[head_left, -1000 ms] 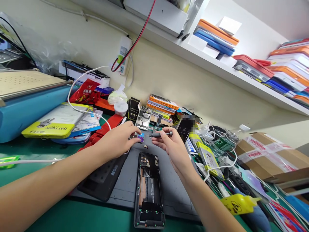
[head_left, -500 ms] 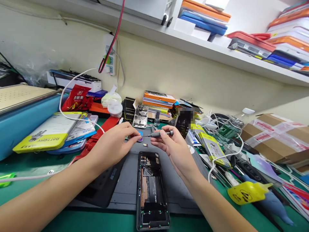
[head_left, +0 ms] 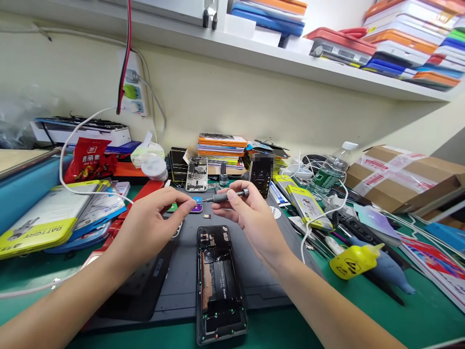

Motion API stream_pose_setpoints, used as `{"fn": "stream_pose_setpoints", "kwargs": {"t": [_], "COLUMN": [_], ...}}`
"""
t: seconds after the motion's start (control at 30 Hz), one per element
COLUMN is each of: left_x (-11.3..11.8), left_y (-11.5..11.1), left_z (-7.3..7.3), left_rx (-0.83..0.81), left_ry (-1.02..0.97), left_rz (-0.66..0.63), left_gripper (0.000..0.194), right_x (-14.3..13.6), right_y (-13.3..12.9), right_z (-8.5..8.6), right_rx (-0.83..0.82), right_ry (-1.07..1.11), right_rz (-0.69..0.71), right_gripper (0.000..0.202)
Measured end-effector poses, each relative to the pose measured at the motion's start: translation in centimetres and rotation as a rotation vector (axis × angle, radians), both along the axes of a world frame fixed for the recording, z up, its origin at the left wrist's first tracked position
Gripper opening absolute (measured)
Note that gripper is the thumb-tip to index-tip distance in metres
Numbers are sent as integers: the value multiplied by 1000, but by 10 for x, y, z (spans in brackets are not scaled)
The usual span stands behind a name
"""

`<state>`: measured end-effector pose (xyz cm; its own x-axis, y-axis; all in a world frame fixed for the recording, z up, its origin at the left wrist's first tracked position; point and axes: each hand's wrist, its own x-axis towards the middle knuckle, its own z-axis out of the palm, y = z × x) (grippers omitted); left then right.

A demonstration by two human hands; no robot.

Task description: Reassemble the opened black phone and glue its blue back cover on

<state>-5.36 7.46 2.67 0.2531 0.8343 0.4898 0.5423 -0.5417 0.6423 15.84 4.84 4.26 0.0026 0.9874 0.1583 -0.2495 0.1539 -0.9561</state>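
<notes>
My right hand (head_left: 250, 220) holds a grey precision screwdriver (head_left: 221, 197) almost level, its thin shaft pointing left. At the end of that shaft, the thumb and forefinger of my left hand (head_left: 154, 220) are pinched together. Whether they grip the bit or something tiny on it is too small to tell. Below both hands lies an opened phone (head_left: 227, 276) with its battery and inner parts exposed and small coloured dots around its frame. A small card tray (head_left: 207, 216) rests on the grey mat (head_left: 261, 286) beyond the phone. Under my left forearm is a dark flat panel (head_left: 145, 291).
Another opened phone (head_left: 196, 173) and a small bottle (head_left: 223, 174) stand at the back. Yellow battery packs (head_left: 47, 213) are on the left. A yellow squeeze bottle (head_left: 354, 261), a white cable (head_left: 325, 215), a water bottle (head_left: 332, 167) and a cardboard box (head_left: 399, 177) occupy the right.
The camera view has turned right, so the surroundings sit further left. My hands keep the screwdriver between them in much the same pose; the opened phone stays put.
</notes>
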Motion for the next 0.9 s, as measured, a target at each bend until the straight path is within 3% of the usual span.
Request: {"fn": "stream_pose_setpoints", "kwargs": {"t": [0.17, 0.33, 0.53, 0.67, 0.8, 0.9], "left_x": [1, -1, -2, -1, -1, -1], "left_y": [-4, -2, 1, 0, 2, 4], "left_z": [4, 7, -2, -9, -12, -12], "left_rx": [-50, -202, -171, -122, -94, -85], "left_ry": [-34, -77, 22, 163, 255, 277], "left_rz": [-7, -106, -248, -278, -195, -144], "left_gripper": [24, 29, 22, 31, 38, 40], "right_x": [1, 2, 8, 21, 35, 38], "right_y": [-3, -7, -9, -6, 0, 2], "right_z": [1, 4, 11, 15, 16, 15], "right_rx": [23, 131, 160, 183, 225, 238], "right_ry": [-28, -144, -306, -548, -982, -1161], "right_rz": [18, 62, 76, 8, -120, -137], "right_gripper": [17, 13, 16, 12, 7, 6]}}
